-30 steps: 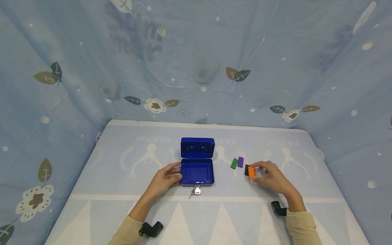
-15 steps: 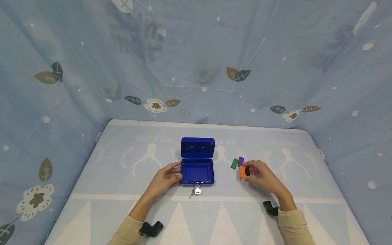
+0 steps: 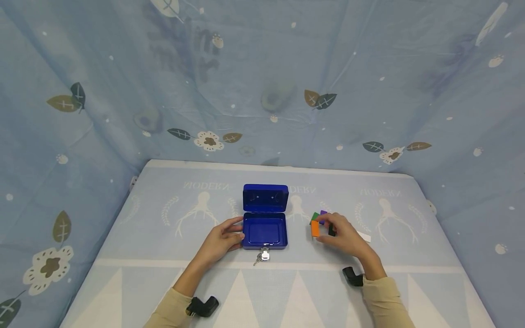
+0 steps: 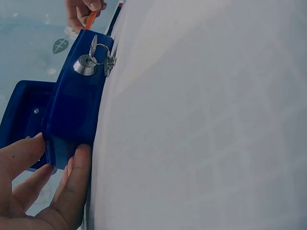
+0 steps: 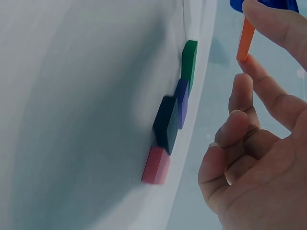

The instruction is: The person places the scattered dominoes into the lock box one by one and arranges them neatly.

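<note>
Head: right hand (image 3: 343, 235) pinches an orange block (image 3: 315, 228), three o'clock from an open blue box (image 3: 265, 230); left hand (image 3: 219, 240), fingers relaxed, touches the box's nine-o'clock side. Left wrist: keys (image 4: 94, 44) at the front lock (image 4: 85, 66). Right wrist: pink block (image 5: 156, 166), six o'clock from a black one (image 5: 165, 125); the head view loses it behind the hand.

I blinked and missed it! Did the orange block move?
Yes: in the head view, the orange block moved left, closer to the blue box.

Partly hidden behind right hand (image 3: 343, 236), head view: black block (image 3: 331, 230), white piece (image 3: 364, 237). Almost or wholly hidden there: pink block (image 5: 156, 166). Cut off by top edge, right wrist view: box (image 5: 284, 4).
</note>
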Motion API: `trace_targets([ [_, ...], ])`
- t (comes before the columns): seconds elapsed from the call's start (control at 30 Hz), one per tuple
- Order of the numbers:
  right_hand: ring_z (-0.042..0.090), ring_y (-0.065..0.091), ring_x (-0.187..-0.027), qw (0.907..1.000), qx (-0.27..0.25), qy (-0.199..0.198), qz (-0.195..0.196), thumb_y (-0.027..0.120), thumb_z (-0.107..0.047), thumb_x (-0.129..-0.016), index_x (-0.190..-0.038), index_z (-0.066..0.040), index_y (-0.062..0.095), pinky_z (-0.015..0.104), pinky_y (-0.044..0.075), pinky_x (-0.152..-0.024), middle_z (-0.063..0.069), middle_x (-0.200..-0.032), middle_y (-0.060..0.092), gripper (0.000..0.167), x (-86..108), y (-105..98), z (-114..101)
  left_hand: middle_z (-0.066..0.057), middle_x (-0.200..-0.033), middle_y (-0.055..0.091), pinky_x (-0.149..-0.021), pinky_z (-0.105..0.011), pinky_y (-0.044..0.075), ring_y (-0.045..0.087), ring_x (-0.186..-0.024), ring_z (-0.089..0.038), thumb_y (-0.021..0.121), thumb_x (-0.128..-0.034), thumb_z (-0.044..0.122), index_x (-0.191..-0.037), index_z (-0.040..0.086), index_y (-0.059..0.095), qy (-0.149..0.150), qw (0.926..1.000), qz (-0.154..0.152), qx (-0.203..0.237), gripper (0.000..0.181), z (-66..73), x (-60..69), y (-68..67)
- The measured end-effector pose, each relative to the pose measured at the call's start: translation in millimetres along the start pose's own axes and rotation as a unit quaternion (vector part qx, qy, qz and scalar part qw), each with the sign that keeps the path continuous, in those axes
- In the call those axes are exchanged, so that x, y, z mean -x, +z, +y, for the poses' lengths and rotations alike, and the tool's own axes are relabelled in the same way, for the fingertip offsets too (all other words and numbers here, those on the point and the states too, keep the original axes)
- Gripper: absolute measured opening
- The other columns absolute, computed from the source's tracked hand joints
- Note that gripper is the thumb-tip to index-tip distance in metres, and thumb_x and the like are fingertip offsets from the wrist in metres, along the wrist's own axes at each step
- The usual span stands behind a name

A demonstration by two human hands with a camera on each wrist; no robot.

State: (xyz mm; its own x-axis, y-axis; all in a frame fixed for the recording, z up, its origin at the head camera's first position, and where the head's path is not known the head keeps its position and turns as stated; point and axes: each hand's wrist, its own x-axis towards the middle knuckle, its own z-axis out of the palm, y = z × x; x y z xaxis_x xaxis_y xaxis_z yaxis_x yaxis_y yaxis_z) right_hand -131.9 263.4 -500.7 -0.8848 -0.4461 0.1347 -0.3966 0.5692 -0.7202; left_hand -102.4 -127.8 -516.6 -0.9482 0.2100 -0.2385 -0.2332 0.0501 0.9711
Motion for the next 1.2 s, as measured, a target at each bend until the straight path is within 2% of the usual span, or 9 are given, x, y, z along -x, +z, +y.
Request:
trace_targets([
  [0.23, 0.029, 0.048, -0.082, 0.9998, -0.004, 0.018, -0.011, 0.085, -0.012, -0.080, -0.119, -0.010, 0.066, 0.029, 0.039, -0.068, 0.006, -0.093, 0.055, 0.043, -7.1, 6.6, -7.9, -0.025, -0.131, 0.056, -0.086, -0.041, 0.059, 0.064, -0.109, -0.030, 0.069, -0.0939, 0.004, -0.146, 0.004, 0.049, -0.001, 1.0000, -0.002, 0.002, 0.056, 1.6, -0.1, 1.3],
  [0.5, 0.031, 0.049, -0.086, 0.9997, -0.022, 0.003, -0.014, 0.086, -0.016, -0.081, -0.120, -0.014, 0.066, 0.036, 0.036, -0.072, 0.011, -0.093, 0.059, 0.044, -14.0, 15.7, -18.7, -0.026, -0.132, 0.055, -0.086, -0.041, 0.058, 0.063, -0.110, -0.031, 0.069, -0.0941, 0.004, -0.147, 0.004, 0.048, 0.000, 1.0000, -0.005, 0.006, 0.057, 0.7, 0.2, 0.6],
  [0.73, 0.032, 0.050, -0.087, 0.9994, -0.019, 0.005, -0.027, 0.086, -0.016, -0.080, -0.120, -0.015, 0.066, 0.037, 0.041, -0.073, 0.010, -0.093, 0.057, 0.044, -20.1, 20.6, -28.5, -0.027, -0.132, 0.055, -0.087, -0.041, 0.058, 0.062, -0.112, -0.033, 0.068, -0.0943, 0.003, -0.147, 0.003, 0.048, 0.002, 0.9999, -0.010, 0.012, 0.057, 0.5, 0.3, 0.4],
  [1.0, 0.033, 0.051, -0.089, 0.9985, -0.031, 0.006, -0.045, 0.084, -0.017, -0.083, -0.122, -0.015, 0.065, 0.046, 0.044, -0.074, 0.011, -0.092, 0.056, 0.044, -28.0, 25.6, -35.8, -0.025, -0.129, 0.056, -0.085, -0.040, 0.059, 0.063, -0.108, -0.032, 0.068, -0.0937, 0.002, -0.146, 0.004, 0.049, -0.003, 0.9999, -0.003, 0.013, 0.056, -0.6, -0.8, 0.7],
  [1.2, 0.029, 0.052, -0.086, 0.9984, -0.022, -0.011, -0.051, 0.085, -0.020, -0.083, -0.123, -0.016, 0.065, 0.036, 0.043, -0.070, 0.006, -0.091, 0.058, 0.045, -33.6, 29.2, -38.8, -0.026, -0.130, 0.055, -0.086, -0.041, 0.059, 0.063, -0.109, -0.032, 0.068, -0.0940, 0.002, -0.147, 0.004, 0.049, -0.002, 0.9999, -0.006, 0.015, 0.056, 0.4, -0.3, 0.7],
])
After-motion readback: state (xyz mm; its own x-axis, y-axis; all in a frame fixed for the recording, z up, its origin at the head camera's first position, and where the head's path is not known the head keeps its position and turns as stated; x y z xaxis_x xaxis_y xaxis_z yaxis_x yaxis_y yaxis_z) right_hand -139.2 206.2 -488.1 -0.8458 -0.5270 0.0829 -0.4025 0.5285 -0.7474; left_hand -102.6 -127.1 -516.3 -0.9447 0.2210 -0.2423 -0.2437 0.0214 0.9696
